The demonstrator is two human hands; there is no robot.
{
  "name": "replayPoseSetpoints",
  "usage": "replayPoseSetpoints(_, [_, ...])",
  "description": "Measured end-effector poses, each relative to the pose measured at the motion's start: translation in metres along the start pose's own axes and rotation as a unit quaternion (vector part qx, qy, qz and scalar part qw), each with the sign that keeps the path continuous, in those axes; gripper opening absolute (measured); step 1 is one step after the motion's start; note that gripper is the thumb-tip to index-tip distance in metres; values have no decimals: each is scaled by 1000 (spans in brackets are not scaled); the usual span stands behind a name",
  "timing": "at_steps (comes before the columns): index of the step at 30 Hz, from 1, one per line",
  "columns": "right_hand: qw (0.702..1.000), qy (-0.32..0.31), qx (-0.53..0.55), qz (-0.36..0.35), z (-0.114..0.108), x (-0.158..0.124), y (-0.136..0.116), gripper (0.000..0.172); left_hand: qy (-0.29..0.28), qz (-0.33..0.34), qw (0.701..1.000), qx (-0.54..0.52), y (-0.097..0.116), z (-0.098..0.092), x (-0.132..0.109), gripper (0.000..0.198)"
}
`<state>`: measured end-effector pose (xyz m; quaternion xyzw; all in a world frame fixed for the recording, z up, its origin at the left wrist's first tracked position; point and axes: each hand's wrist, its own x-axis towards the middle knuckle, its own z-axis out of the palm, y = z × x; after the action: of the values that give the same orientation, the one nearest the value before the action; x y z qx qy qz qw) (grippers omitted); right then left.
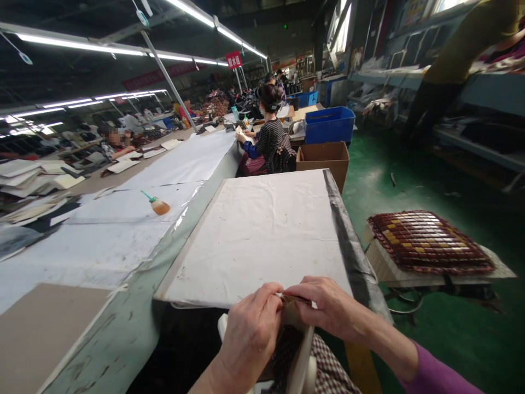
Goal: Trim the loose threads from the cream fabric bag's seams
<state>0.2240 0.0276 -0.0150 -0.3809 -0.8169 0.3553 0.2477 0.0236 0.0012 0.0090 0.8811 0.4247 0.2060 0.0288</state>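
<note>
Both hands are working at the near edge of the tabletop (262,230), directly below the camera. The left hand (250,328) and the right hand (328,306) are meeting fingertip to fingertip, and both are pinching the top edge of a dark patterned piece (287,342) that is hanging down between them toward the lap. The left fingers (273,293) are curling over the edge from the left; the right fingers (299,301) are pressing it from the right. Both hands are closed on this piece, so neither is nearer than the other. Its long axis is running roughly away from the body and downward, with the gripped end uppermost and just short of the tabletop edge. A pale backing strip (303,350) is lying against the piece just under the right hand; what it is made of cannot be told.

Beyond the hands, the white cover of the tabletop is stretching forward. To the right of the right hand, well apart, a woven seat mat (430,241) is lying flat on a low stand. Farther ahead, a brown cardboard box (324,158) is standing at the far end of the tabletop with a blue bin (329,125) behind it; the contents of both are hidden. To the left and ahead of the left hand, a bottle with a green nozzle (158,205) is lying on its side on the long neighbouring bench (123,235). A seated co-worker (268,137) is working farther ahead.
</note>
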Motion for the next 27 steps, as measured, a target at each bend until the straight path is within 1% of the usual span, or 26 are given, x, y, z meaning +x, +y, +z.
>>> replayPoseSetpoints(2, [1000,10,-7,8,2,-1,1,21,6,2,999,-43,-2,3,1,15])
replayPoseSetpoints(4, [1000,22,-8,19,4,-1,2,20,8,4,997,-75,-5,7,3,15])
replayPoseSetpoints(7, [998,41,-6,39,8,-2,0,25,38,39,994,-98,-10,14,5,17])
replayPoseSetpoints(9, [998,43,-17,52,9,-3,-3,24,57,58,991,-110,-12,17,6,19])
replayPoseSetpoints(14, [997,23,-47,52,10,-3,-3,21,87,67,990,-91,-9,16,9,16])
replayPoseSetpoints(17, [994,28,-90,56,11,0,2,17,105,95,987,-81,-7,14,13,17])
replayPoseSetpoints(20, [992,13,-99,71,12,3,5,14,97,122,985,-68,-8,13,16,19])
replayPoseSetpoints(23, [995,16,-71,64,10,4,3,18,80,142,984,-78,-9,13,15,22])
replayPoseSetpoints(25, [997,28,-57,52,9,4,1,20,62,142,984,-94,-10,13,13,22])
replayPoseSetpoints(27, [996,26,-63,58,7,3,-1,20,59,117,986,-99,-12,14,12,17])
